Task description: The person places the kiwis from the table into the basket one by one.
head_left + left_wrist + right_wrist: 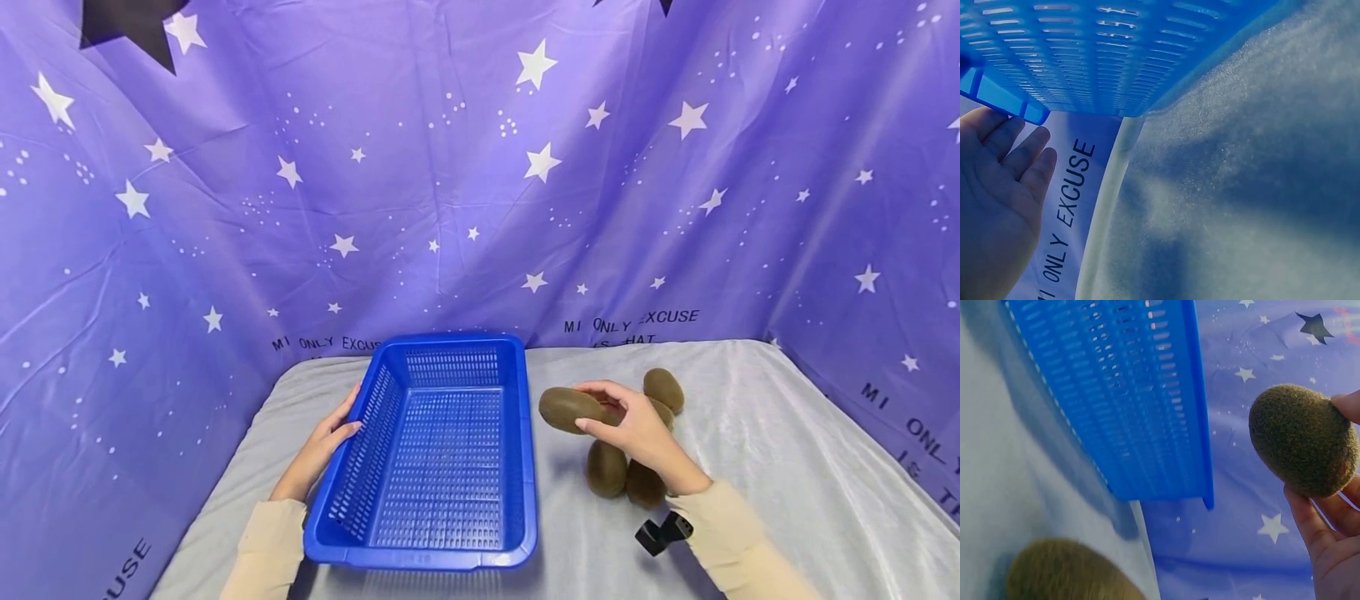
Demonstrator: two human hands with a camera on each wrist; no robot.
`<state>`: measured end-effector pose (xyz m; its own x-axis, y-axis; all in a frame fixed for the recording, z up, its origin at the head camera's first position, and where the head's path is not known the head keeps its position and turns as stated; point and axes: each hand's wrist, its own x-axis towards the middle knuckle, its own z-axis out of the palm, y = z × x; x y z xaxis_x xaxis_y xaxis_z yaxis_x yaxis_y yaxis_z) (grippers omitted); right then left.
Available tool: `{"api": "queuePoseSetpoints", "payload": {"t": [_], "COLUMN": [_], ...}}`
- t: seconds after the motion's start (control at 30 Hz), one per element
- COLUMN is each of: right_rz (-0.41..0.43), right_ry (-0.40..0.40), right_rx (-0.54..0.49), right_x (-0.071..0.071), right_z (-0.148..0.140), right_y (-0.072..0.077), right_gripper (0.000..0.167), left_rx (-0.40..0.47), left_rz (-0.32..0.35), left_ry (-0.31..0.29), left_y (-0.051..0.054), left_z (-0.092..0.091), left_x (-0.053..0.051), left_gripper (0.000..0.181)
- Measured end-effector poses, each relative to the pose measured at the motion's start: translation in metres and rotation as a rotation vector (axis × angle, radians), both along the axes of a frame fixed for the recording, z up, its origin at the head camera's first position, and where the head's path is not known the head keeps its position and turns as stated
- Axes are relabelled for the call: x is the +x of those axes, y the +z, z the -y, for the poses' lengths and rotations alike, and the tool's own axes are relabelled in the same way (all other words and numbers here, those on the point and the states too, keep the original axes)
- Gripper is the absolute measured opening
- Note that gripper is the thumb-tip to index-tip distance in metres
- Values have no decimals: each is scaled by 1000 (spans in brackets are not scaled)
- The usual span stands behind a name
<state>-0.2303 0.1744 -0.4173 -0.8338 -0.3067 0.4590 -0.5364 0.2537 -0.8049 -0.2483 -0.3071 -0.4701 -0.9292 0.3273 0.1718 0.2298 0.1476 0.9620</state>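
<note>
A brown, fuzzy kiwifruit (570,409) is held up between the thumb and fingers of my right hand (626,421), just right of the basket. The right wrist view shows this kiwifruit (1300,439) pinched at one end. My left hand (321,450) touches the left rim of a blue perforated plastic basket (423,558), thumb at the rim. From the left wrist, the left hand's (1000,194) fingers look extended, their tips against the rim's outer edge. Below and behind the right hand lie several more kiwifruits (606,468), partly covered by it.
A pale grey cloth (780,467) covers the table. Purple curtains (450,167) printed with stars and lettering close off the back and sides. A black device (663,533) sits at the right wrist.
</note>
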Motion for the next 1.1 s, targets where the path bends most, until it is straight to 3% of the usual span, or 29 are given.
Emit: {"api": "queuePoseSetpoints", "payload": {"t": [0.37,0.67,0.9,1.1], "right_rz": [18,68,103,87], "right_ry": [54,115,112,116], "right_rx": [7,-38,-14,23], "right_x": [3,-5,7,-6], "right_z": [25,53,72,82], "right_y": [6,-8,13,-5], "right_gripper": [39,38,37,39], "left_rx": [13,-5,9,24], "left_rz": [39,39,50,40], "left_ry": [7,12,11,12], "left_y": [-1,-1,-2,-3], "left_z": [-5,0,-1,-1], "left_x": [-2,-1,-1,-2], "left_gripper": [62,62,64,63]}}
